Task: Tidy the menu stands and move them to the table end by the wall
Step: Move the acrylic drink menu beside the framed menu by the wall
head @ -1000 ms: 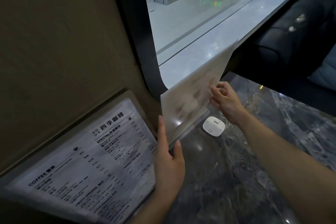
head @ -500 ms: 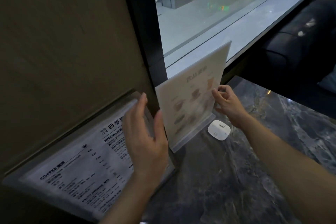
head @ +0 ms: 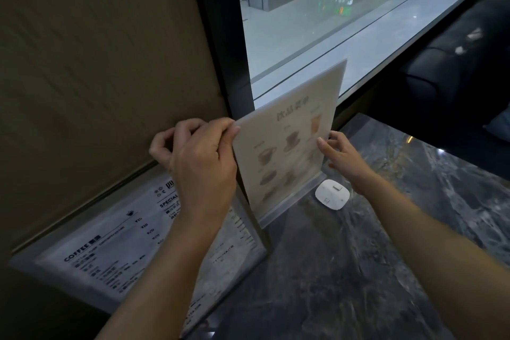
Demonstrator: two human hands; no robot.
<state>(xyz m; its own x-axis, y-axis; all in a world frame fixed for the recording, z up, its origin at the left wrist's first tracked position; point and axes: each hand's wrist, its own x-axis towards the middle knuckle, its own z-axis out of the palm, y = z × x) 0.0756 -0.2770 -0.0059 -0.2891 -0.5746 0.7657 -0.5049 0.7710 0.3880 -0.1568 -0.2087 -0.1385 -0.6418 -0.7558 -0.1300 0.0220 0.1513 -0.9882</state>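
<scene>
The scene is dim indoors; daylight enters only through the window (head: 345, 22) at upper right, which looks pale and washed out. The wall (head: 96, 50) at left sits in murky brown shadow. Small glints shine on the marble worktop (head: 358, 270). The upright drinks menu (head: 289, 146) is softly blurred. Wide-angle distortion bends the frame edges.

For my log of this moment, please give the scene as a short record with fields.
setting: dark marble table beside wall and window
drinks menu stand: upright on the table
left hand: pinches the stand's top left corner
right hand: at the stand's right edge
coffee menu: leans against the wall
white device: on the table, by the stand's base
</scene>
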